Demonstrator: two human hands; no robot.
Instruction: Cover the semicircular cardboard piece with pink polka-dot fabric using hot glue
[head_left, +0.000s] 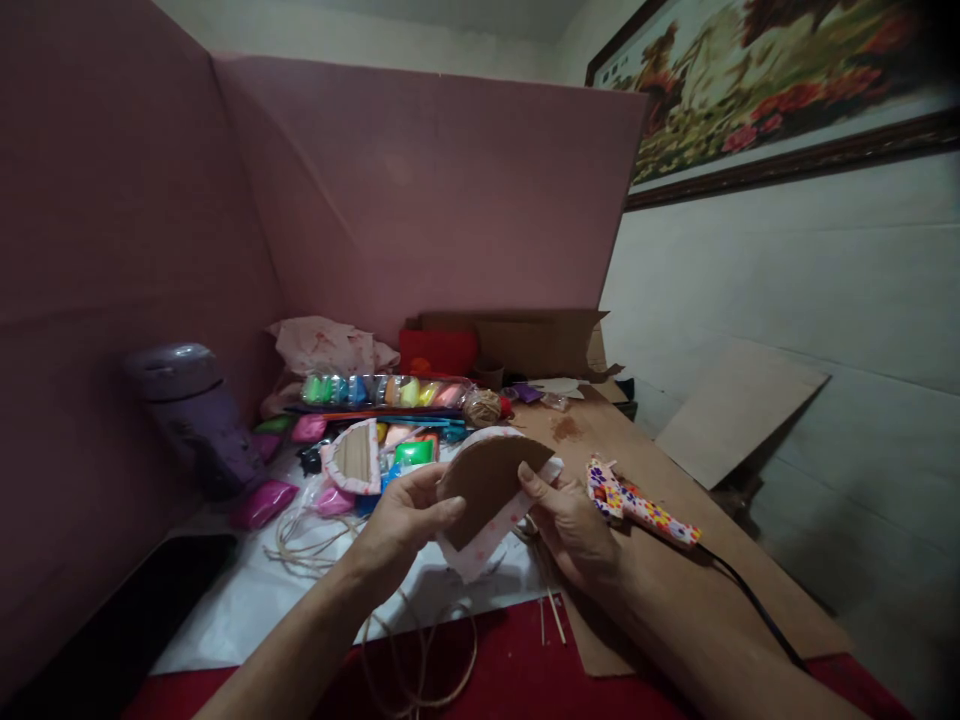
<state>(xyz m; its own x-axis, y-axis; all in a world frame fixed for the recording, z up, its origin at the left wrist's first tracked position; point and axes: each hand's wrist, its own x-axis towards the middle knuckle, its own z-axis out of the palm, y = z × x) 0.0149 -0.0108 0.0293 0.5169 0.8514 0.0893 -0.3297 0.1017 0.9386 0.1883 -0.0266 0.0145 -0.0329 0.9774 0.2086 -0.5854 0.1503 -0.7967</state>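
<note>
Both hands hold one half-round piece of brown cardboard point(487, 485) in front of me, tilted above the table. Pale cloth with pink spots point(480, 550) lies behind it and sticks out past its curved and lower edges. My left hand point(412, 515) pinches the left side, thumb on the cardboard's face. On the right side, my right hand point(574, 525) grips cardboard and cloth, its thumb near the corner. A smaller cardboard piece edged with the same cloth point(356, 458) rests among colored packets to the left. The fingers behind the cardboard are hidden.
A flowered glue gun point(641, 508) with a black cord lies on a cardboard sheet point(675, 590) at right. Loose twine point(424, 650) curls at the front. Behind are a clay tray point(386, 392) and a twine ball point(481, 406). A purple tumbler point(199, 420) stands left, near a black object point(150, 610).
</note>
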